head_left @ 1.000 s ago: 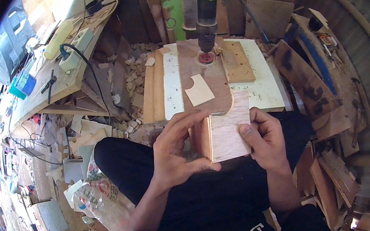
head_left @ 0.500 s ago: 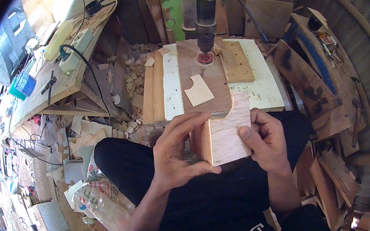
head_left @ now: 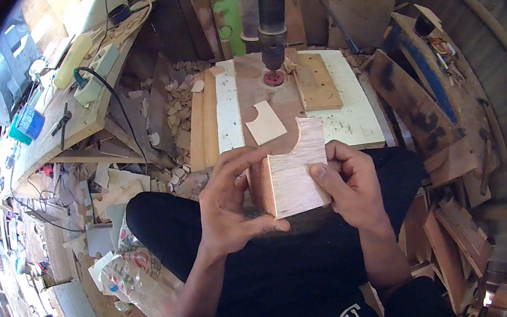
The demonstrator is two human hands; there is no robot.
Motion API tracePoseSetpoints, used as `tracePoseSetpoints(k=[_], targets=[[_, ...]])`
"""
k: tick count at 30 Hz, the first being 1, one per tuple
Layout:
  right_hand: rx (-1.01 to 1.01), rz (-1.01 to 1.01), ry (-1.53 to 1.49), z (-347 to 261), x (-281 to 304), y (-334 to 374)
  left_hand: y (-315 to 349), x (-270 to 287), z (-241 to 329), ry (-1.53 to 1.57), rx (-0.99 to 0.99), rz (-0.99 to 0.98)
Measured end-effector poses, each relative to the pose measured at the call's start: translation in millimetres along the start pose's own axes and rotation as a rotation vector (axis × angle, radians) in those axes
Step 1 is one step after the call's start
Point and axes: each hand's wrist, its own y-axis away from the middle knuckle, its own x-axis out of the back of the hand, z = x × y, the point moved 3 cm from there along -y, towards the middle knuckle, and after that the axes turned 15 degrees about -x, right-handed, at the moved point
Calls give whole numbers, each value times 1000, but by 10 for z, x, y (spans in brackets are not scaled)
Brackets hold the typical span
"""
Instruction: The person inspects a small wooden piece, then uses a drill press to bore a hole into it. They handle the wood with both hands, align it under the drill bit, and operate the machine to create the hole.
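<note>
Over my lap, both hands hold a pale plywood block (head_left: 298, 175) with a curved notch cut in its upper left corner. Its front face is light and grained; the side toward my left is reddish brown. My left hand (head_left: 224, 205) grips that side, fingers along the top edge and thumb under the lower corner. My right hand (head_left: 357, 185) clasps the right edge, its thumb pressed on the front face and its fingers behind. Beyond the block, a thin notched plywood piece (head_left: 268, 125) lies flat on a brown board (head_left: 288, 102).
A green drill press (head_left: 271, 15) stands over the board, above a red round disc (head_left: 274, 78). A wooden block (head_left: 319, 86) lies to its right. Offcuts (head_left: 178, 114) heap at the left, beside a bench (head_left: 87, 121) with a power strip (head_left: 98, 76). Boards (head_left: 411, 95) lean at the right.
The view has shifted slightly, so the whole scene sits a little further left. My hands have moved the plywood block slightly up and left; both grips are unchanged.
</note>
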Motion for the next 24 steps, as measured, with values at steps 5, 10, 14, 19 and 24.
tracePoseSetpoints(k=[5,10,14,19,24], targets=[[-41,19,48,29,10,-29,5,19,5,-45,13,-4],[-21,8,22,30,-6,-39,27,11,-8,-65,-2,7],[-3,33,51,3,-6,-33,26,6,1,-88,-36,-4],[-6,23,31,-8,-4,-3,15,-8,6,-62,-52,-3],[8,17,53,-5,6,1,22,-16,19,-77,-66,-1]])
